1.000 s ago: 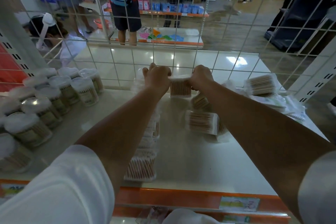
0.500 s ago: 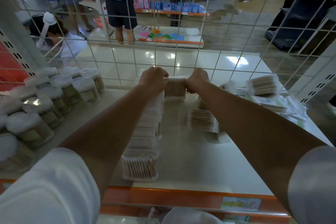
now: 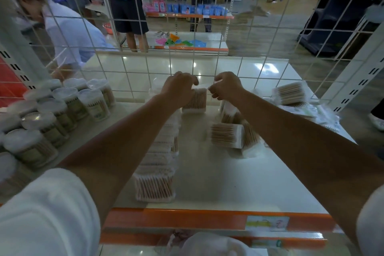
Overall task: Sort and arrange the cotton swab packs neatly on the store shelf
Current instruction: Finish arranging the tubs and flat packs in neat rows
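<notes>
- The white shelf (image 3: 218, 176) spreads across the scene, with an orange front edge (image 3: 187, 217) near and a wire grid panel (image 3: 245, 64) standing along its far side.
- Round lidded tubs (image 3: 62, 114) of swabs crowd the left part of the shelf.
- A row of swab packs (image 3: 160, 151) runs from the near edge toward the far side, left of centre, partly hidden under the left forearm.
- Loose packs (image 3: 227, 135) lie tumbled right of centre, and another pack (image 3: 289, 92) sits on a heap at the far right.
- One swab pack (image 3: 195, 101) stands upright at the far end of the row, close to the grid.
- The left hand (image 3: 178, 87) curls over this pack's top left corner, fingers bent down onto it and holding it.
- The right hand (image 3: 226, 87) is just beside the pack's top right corner, fingers curled tight; whether they pinch the wrapping I cannot tell.
</notes>
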### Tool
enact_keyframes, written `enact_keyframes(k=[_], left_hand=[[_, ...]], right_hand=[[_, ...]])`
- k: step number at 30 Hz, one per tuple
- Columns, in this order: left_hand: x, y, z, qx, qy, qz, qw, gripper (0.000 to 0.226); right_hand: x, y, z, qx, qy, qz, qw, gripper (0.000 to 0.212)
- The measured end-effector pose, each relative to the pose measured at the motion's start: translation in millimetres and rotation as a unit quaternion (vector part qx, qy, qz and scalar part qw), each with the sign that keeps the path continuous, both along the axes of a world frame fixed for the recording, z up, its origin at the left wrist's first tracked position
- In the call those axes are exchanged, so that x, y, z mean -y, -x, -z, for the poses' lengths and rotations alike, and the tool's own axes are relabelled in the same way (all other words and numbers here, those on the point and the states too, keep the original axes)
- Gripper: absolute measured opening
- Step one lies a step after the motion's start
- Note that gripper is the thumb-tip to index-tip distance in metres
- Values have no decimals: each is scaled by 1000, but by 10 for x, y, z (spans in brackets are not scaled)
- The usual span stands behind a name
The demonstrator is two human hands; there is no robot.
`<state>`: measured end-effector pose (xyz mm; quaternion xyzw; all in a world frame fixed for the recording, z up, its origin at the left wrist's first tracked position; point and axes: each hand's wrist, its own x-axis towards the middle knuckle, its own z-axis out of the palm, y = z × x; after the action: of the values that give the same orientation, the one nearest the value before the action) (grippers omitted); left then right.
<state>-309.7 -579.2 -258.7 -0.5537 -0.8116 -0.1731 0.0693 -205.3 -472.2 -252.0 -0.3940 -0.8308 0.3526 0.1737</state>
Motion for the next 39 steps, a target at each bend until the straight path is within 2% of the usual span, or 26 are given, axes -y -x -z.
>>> enact_keyframes(k=[2,6,11,15,18,21,24,27,31,35,39], left_hand=[[25,-113,-54,3,30,32,999,30],[160,-388,-28,9,73,97,992,31],[227,-679,9,69,134,148,978,42],[236,-837,-16,65,157,126,977,39],[246,-883,1,52,181,99,977,37],[257,-884,35,72,170,72,980,35],[276,-878,5,126,143,51,980,42],[329,-901,-62,175,80,41,981,40],[450,-1029,-50,272,-109,-8,956,35],[472,-1238,14,378,-257,-72,886,32],[464,-1442,38,525,-292,-52,798,54]], right_hand=[[22,-153,-68,-17,-45,-43,998,33],[131,-527,-139,17,-167,-135,977,27],[295,-924,-41,44,-233,-190,953,20],[382,-1064,100,100,-275,-171,941,21],[454,-1118,193,124,-272,-162,940,22],[476,-1082,293,175,-322,-164,916,34],[479,-1078,318,167,-269,-161,935,32],[500,-1156,349,102,-233,-165,953,26],[534,-1290,414,-16,-191,-120,974,26],[575,-1414,400,-180,-88,-43,979,19],[689,-1475,414,-309,-16,-23,951,7]])
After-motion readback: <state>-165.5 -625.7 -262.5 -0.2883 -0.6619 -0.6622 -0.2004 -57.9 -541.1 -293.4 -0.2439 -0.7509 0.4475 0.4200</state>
